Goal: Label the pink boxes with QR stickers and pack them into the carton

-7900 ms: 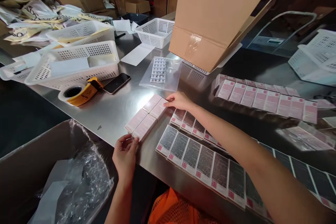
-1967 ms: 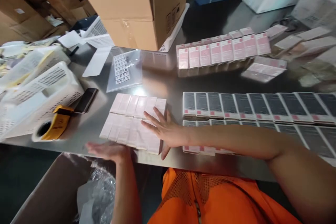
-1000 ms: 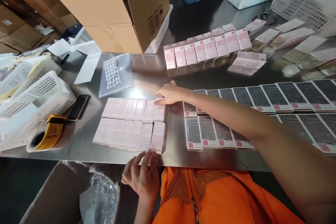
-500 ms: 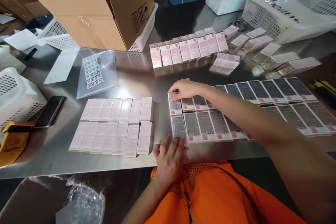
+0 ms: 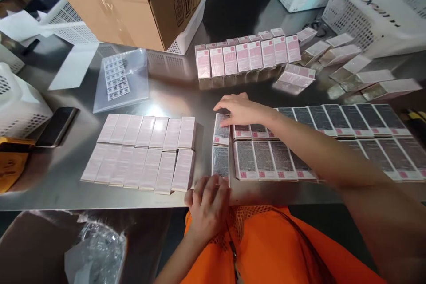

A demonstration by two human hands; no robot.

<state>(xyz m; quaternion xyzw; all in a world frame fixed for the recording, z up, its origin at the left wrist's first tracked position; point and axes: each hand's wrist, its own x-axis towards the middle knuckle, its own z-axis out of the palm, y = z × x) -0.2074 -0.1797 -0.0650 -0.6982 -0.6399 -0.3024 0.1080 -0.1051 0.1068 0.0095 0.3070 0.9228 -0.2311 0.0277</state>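
My right hand (image 5: pixel 241 111) curls its thumb and fingers round the far end of a small dark-faced carton (image 5: pixel 221 131). In line with it, closer to me, lies a second dark-faced carton (image 5: pixel 220 159). My left hand (image 5: pixel 208 206) has its bent fingers against that carton's near end, by the table's front edge. A narrow gap separates this pair from two rows of similar dark-faced cartons (image 5: pixel 245 159) on the right, partly hidden by my right forearm. To the left, two rows of pale pink cartons (image 5: pixel 138 151) lie flat.
Upright pink-and-white cartons (image 5: pixel 242 58) stand behind, with loose ones (image 5: pixel 377 80) at right. A cardboard box (image 5: pixel 109 13) in a white basket, a sticker sheet (image 5: pixel 116 77) on a plastic bag, a phone (image 5: pixel 57 127) and white baskets (image 5: pixel 362 17) surround the steel table (image 5: pixel 179 93).
The two end-to-end cartons between my hands have shifted left, opening a gap from the dark-faced rows. Both hands moved with them. The camera view has shifted slightly.
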